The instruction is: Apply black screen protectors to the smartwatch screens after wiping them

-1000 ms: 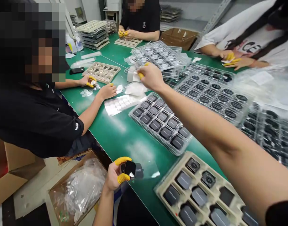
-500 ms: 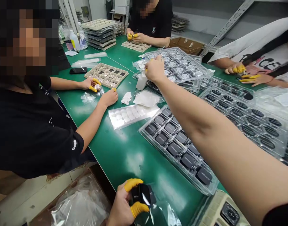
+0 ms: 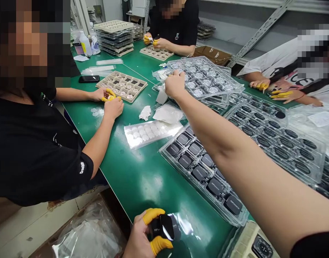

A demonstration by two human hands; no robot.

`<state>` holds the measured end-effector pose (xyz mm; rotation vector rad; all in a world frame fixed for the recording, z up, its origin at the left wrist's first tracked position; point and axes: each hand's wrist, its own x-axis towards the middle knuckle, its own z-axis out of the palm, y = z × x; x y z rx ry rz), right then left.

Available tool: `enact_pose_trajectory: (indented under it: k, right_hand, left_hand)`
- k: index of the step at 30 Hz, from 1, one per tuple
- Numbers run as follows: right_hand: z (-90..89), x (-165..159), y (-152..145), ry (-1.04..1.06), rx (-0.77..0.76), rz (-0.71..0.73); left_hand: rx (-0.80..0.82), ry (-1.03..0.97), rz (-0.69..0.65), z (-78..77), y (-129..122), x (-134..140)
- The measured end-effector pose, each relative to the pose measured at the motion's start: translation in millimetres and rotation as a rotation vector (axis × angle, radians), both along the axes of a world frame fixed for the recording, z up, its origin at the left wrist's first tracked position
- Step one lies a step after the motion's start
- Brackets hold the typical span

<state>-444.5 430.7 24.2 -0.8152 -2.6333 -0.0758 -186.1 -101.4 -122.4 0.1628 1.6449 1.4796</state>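
At the bottom middle, my left hand (image 3: pixel 143 233) grips a black square smartwatch case (image 3: pixel 167 226) between thumb and finger, both in yellow finger cots. A glossy clear film (image 3: pixel 183 224) sticks out beside the watch. My right arm stretches far across the table. My right hand (image 3: pixel 175 85) has its fingers curled at the left edge of a clear tray of round parts (image 3: pixel 199 73); whatever they pinch is hidden. Just below it are a small white block (image 3: pixel 161 96) and a white packet (image 3: pixel 168 113). Under my forearm lies a tray of black square watches (image 3: pixel 199 173).
Co-workers sit at left, back and right, their hands over parts. A beige tray (image 3: pixel 122 86), a phone (image 3: pixel 89 79), a sheet of round stickers (image 3: pixel 150 134) and crumpled tissue (image 3: pixel 145 113) lie on the green table (image 3: pixel 137 175). More clear trays (image 3: pixel 277 136) are stacked at right.
My right hand has shifted slightly down and left. My left hand has turned the watch a little, and the film beside it lies differently. The left co-worker's hands have come together.
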Motion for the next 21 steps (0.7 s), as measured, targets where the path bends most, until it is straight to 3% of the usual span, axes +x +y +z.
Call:
enact_pose_trajectory:
  k: [6, 10, 16, 19, 21]
  right_hand:
    - [3.3, 2, -1, -0.040, -0.055, 0.022]
    - [6.0, 5, -3, -0.055, -0.063, 0.033]
    - [32.8, 8, -14, -0.014, -0.042, 0.050]
    - [44.5, 44, -35, 0.026, -0.033, 0.107]
    - [41.7, 97, -60, 0.112, -0.052, 0.205]
  left_hand:
    - [0.050, 0.026, 0.015, 7.3, -4, 2]
    - [0.055, 0.034, -0.008, -2.7, -7, 7]
    - [0.072, 0.088, -0.013, -6.7, -4, 2]
    - [0.175, 0.058, -0.017, 4.1, 2, -7]
    - [0.268, -0.006, -0.040, 13.5, 6, -14]
